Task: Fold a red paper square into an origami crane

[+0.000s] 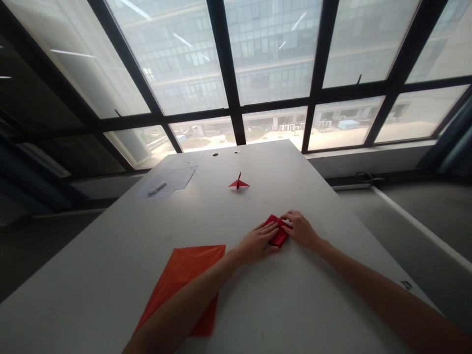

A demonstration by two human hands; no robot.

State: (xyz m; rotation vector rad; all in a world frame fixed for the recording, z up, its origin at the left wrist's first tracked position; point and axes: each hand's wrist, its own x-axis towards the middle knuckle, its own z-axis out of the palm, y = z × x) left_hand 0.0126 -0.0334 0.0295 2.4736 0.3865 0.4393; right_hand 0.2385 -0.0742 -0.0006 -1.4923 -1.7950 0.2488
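A folded piece of red paper (279,238) lies on the white table, a little right of the middle. My left hand (261,240) rests across its left side, fingers stretched out flat and pressing it down. At the paper's right corner, my right hand (300,229) has its thumb and fingers curled together on the edge. The fingers cover parts of the paper, so its full outline is hidden. Beyond the hands stands a red folded paper crane (238,184). Under my left forearm is a bag or packet of orange-red sheet (184,265), partly hidden by the arm.
Printed papers (173,178) lie at the table's far left with a small whitish stick-like object (157,188) on them. A dark round hole (215,155) is near the far edge of the table (110,275). Tall windows with dark frames (232,93) stand behind it.
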